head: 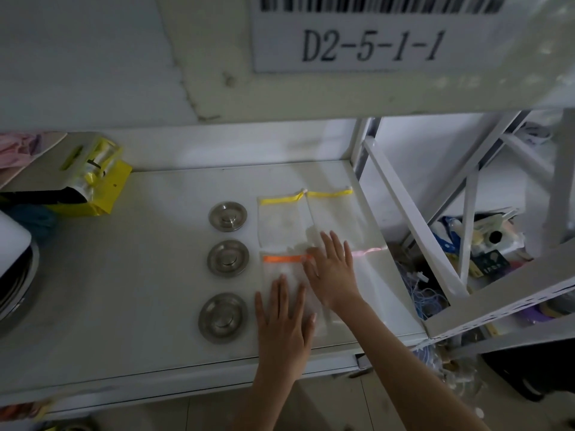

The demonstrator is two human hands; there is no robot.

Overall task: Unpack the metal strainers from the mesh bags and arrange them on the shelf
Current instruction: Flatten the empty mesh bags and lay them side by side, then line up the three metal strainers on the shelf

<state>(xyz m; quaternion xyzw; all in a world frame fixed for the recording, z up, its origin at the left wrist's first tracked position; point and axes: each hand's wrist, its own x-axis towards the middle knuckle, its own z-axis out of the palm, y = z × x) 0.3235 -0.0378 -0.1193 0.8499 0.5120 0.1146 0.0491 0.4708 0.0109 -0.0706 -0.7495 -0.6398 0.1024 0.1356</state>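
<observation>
Three round metal strainers lie in a column on the white shelf [124, 275]: a far one [227, 216], a middle one [228, 258] and a near one [223, 317]. To their right lie flat, empty-looking mesh bags: two with yellow tops [281, 219] [336, 213], one with an orange top [281, 269] and one with a pink top [370, 269]. My left hand [281, 318] lies flat, fingers spread, on the orange-topped bag. My right hand [331, 269] presses flat where the bags meet.
A yellow package [93, 181] stands at the shelf's back left. A white rounded object over dark rings [12, 269] sits at the left edge. White rack struts [413, 225] rise on the right, with cluttered items [485, 244] behind. A label reading D2-5-1-1 [370, 45] hangs above.
</observation>
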